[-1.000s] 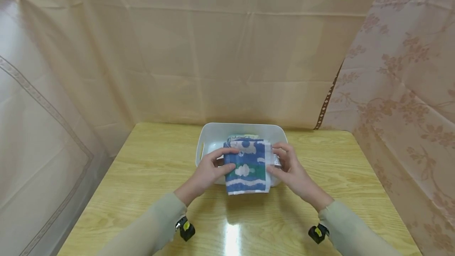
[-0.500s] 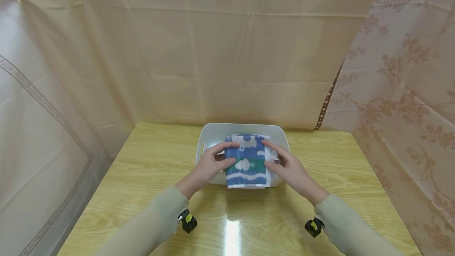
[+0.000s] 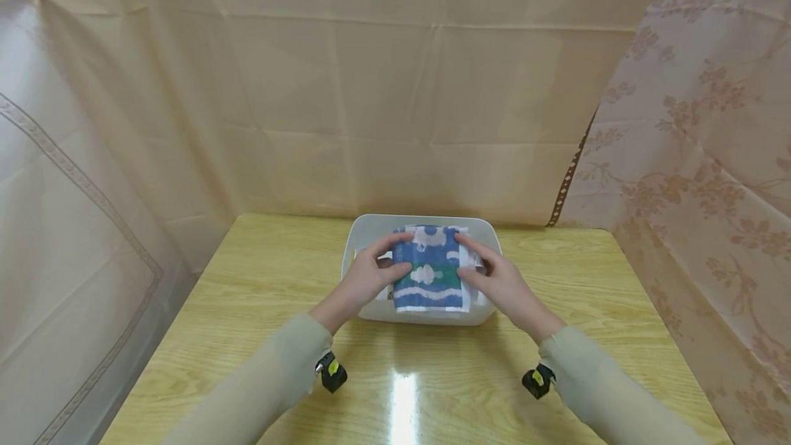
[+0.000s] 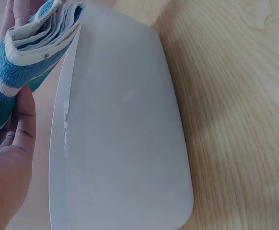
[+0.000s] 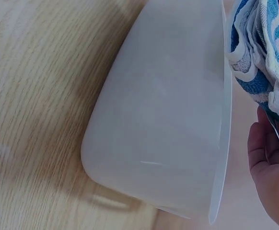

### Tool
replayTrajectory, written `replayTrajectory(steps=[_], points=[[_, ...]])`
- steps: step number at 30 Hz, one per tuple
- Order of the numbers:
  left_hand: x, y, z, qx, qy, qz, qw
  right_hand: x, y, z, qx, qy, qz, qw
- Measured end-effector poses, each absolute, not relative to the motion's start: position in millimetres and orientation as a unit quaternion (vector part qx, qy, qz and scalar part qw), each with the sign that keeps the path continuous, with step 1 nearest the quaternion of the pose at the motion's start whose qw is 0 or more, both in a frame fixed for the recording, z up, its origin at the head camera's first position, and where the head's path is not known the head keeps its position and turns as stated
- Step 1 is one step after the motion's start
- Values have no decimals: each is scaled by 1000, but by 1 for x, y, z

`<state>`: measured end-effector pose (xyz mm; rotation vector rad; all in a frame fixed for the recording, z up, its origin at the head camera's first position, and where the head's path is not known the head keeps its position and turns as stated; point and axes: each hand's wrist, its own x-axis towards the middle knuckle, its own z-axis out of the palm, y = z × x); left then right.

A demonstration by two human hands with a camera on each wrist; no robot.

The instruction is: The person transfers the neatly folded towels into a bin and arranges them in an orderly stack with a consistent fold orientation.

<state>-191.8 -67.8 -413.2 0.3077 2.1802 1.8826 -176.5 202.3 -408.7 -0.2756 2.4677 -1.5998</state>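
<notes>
Both hands hold a folded towel (image 3: 429, 273) with blue, white and green pattern over a white plastic bin (image 3: 426, 317). My left hand (image 3: 364, 279) grips the towel's left edge, thumb on top. On the opposite edge, the right hand (image 3: 502, 286) grips it with thumb and fingers, near a white tag. In the left wrist view the layered folds of the towel (image 4: 31, 67) show just above the bin's rim, with the left hand (image 4: 7, 177) beneath. The right wrist view has the right hand (image 5: 276, 182) under the towel's loose folded edges. The towel hides most of the bin's inside.
The bin stands on a light wood-grain table (image 3: 272, 280), near its back edge. A beige cloth (image 3: 395, 115) hangs behind, and a floral cloth (image 3: 711, 177) hangs at the right. Black wrist cameras sit below both sleeves.
Both hands have carried the towel away from the body, farther over the bin. The right fingers have shifted from the towel's side onto its upper face. Another cloth seen in the bin is now covered.
</notes>
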Motion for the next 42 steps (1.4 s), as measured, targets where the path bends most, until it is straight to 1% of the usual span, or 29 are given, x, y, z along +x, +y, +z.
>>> replayTrajectory(steps=[10, 30, 42], points=[[-201, -66, -411, 93, 770, 623, 101, -186, 202, -405, -68, 830, -541, 120], [-213, -63, -417, 89, 811, 568, 107, -201, 202, -418, -61, 811, -558, 167], [-220, -63, -417, 79, 836, 527, 127, -208, 198, -420, -68, 811, -556, 171]])
